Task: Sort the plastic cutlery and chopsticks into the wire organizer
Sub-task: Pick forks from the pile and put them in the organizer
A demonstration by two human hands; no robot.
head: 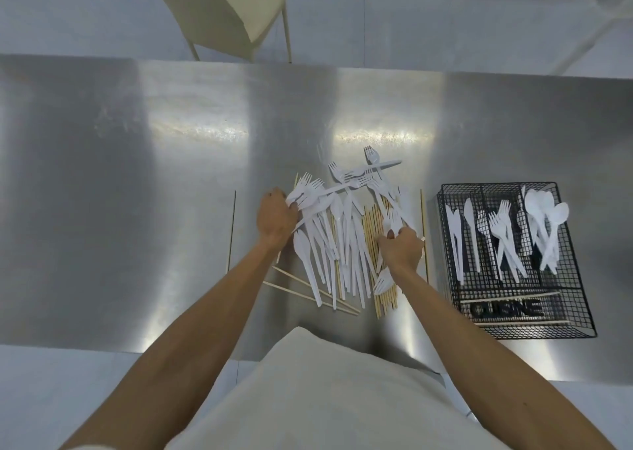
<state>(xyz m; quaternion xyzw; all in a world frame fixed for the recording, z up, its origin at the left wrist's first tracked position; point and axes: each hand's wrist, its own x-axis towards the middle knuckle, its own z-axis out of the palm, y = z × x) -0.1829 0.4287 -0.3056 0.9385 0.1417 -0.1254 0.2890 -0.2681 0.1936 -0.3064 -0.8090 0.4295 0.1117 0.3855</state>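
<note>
A heap of white plastic cutlery [342, 230] lies on the steel table, on top of wooden chopsticks [371, 244]. My left hand [275, 218] is at the heap's left edge, its fingers curled round white pieces there. My right hand [402, 247] is at the heap's right side and pinches a white plastic fork [394, 221]. The black wire organizer [579, 319] stands to the right. It holds knives [457, 233], forks [501, 230] and spoons [548, 216] in separate compartments, and chopsticks lie across its front section.
Single chopsticks lie apart from the heap: one [232, 230] to the left, one [423, 223] between heap and organizer, two [308, 287] angled at the front left. A beige chair [236, 14] stands beyond the table's far edge [308, 64].
</note>
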